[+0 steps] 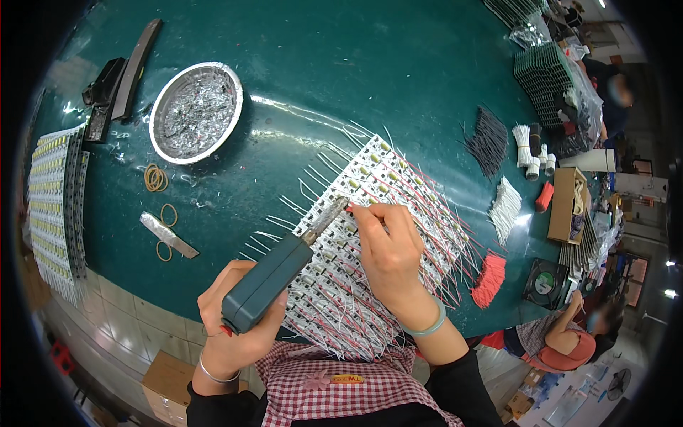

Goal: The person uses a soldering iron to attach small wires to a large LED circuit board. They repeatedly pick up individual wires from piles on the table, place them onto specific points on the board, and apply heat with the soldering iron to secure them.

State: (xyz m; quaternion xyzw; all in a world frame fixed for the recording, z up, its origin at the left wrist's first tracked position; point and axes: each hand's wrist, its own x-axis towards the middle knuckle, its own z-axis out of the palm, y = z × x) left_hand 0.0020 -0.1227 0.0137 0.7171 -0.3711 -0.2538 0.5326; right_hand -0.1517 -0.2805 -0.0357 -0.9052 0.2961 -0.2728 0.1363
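My left hand (245, 347) is wrapped round the dark green body of a soldering gun (267, 283). Its metal tip points up and right, over a panel of small white circuit boards (366, 178). My right hand (391, 249) is pinched just beside that tip, with a bit of red wire showing at the fingertips. Rows of red and white wires stick out from the panel, which lies slanted on the green table (341, 71). Its lower end reaches the table edge against my checked apron (320, 377).
Left: a round bowl of metallic scraps (196, 114), rubber bands (156, 178), a foil-wrapped bar (169, 235) and stacked board panels (57, 213). Right: bundles of black wires (488, 142), white wires (505, 211) and red wires (489, 280), plus a small fan (546, 283). A co-worker (569, 341) sits beyond.
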